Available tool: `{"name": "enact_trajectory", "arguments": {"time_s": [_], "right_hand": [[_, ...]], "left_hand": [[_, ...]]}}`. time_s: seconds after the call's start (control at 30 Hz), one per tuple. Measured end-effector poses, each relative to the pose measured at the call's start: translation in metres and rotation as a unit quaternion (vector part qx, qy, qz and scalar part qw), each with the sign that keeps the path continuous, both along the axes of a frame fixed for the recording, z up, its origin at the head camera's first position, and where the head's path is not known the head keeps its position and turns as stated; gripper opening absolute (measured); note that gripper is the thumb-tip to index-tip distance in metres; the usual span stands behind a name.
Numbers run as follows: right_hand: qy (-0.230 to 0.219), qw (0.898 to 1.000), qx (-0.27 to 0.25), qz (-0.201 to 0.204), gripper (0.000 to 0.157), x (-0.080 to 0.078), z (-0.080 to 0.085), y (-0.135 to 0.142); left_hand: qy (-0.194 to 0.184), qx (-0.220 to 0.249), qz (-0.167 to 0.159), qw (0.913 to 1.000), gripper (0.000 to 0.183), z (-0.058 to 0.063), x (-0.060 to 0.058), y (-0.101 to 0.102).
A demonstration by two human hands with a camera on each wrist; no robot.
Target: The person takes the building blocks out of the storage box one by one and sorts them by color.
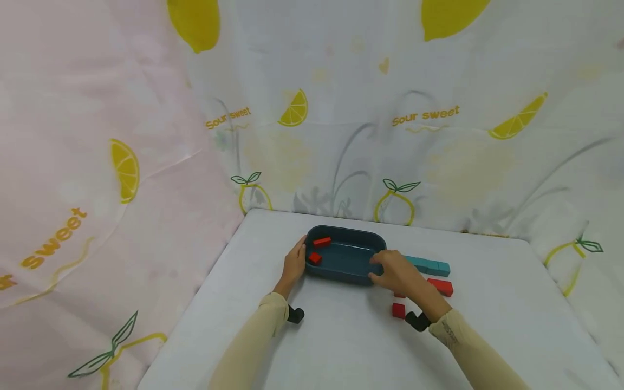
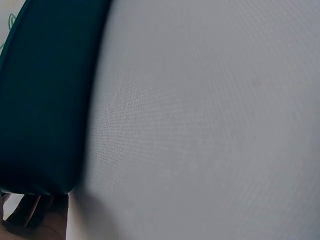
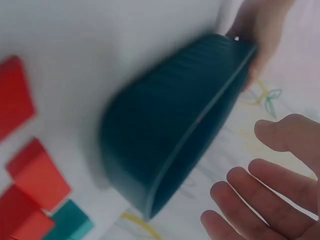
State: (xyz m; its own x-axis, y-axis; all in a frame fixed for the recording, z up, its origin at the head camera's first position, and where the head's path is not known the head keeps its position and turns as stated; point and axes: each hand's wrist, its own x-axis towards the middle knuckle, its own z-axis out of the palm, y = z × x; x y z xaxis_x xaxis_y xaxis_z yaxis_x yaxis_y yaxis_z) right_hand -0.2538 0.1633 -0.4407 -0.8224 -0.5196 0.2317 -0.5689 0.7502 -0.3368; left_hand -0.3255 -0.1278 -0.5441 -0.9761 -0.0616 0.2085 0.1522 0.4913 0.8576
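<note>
A dark teal dish [image 1: 351, 261] stands on the white table, with a red block [image 1: 322, 242] and a smaller red block [image 1: 315, 258] inside at its left end. My left hand [image 1: 293, 266] lies along the dish's left end; the left wrist view shows its fingers [image 2: 50, 217] against that end. Above the dish's right end is my right hand [image 1: 395, 272], thumb and fingers apart, holding nothing. In the right wrist view my right hand [image 3: 272, 185] appears with fingers spread beside the dish [image 3: 160, 117].
Right of the dish lie a row of teal blocks [image 1: 431, 266], a long red block [image 1: 440, 287] and a red cube [image 1: 398, 310]. Another red block [image 1: 400, 295] is partly hidden by my right arm. Behind the table [image 1: 336, 346] hangs a lemon-print cloth [image 1: 331, 151].
</note>
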Motion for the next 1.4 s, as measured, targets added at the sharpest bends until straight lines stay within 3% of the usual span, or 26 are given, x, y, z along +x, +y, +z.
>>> {"name": "enact_trajectory", "arguments": {"time_s": [0.33, 0.6, 0.8, 1.1, 1.4], "right_hand": [[0.060, 0.997, 0.023, 0.036, 0.032, -0.043, 0.031, -0.037], [0.064, 0.993, 0.041, 0.096, 0.033, -0.076, 0.045, -0.067], [0.040, 0.989, 0.067, 0.122, 0.032, -0.100, 0.048, -0.092], [-0.007, 0.987, 0.109, 0.120, 0.034, -0.121, 0.043, -0.115], [-0.045, 0.983, 0.112, 0.135, 0.027, -0.140, 0.012, -0.132]], "left_hand": [[0.004, -0.011, 0.002, 0.9999, 0.041, 0.006, -0.003, -0.002], [0.002, -0.012, 0.002, 0.9999, 0.042, 0.005, -0.006, -0.003], [-0.004, -0.003, 0.003, 1.0000, 0.041, 0.006, -0.007, -0.002], [-0.004, -0.022, 0.005, 0.9997, 0.040, 0.006, -0.001, 0.001], [0.003, -0.005, 0.012, 0.9999, 0.040, 0.001, 0.004, 0.003]]}}
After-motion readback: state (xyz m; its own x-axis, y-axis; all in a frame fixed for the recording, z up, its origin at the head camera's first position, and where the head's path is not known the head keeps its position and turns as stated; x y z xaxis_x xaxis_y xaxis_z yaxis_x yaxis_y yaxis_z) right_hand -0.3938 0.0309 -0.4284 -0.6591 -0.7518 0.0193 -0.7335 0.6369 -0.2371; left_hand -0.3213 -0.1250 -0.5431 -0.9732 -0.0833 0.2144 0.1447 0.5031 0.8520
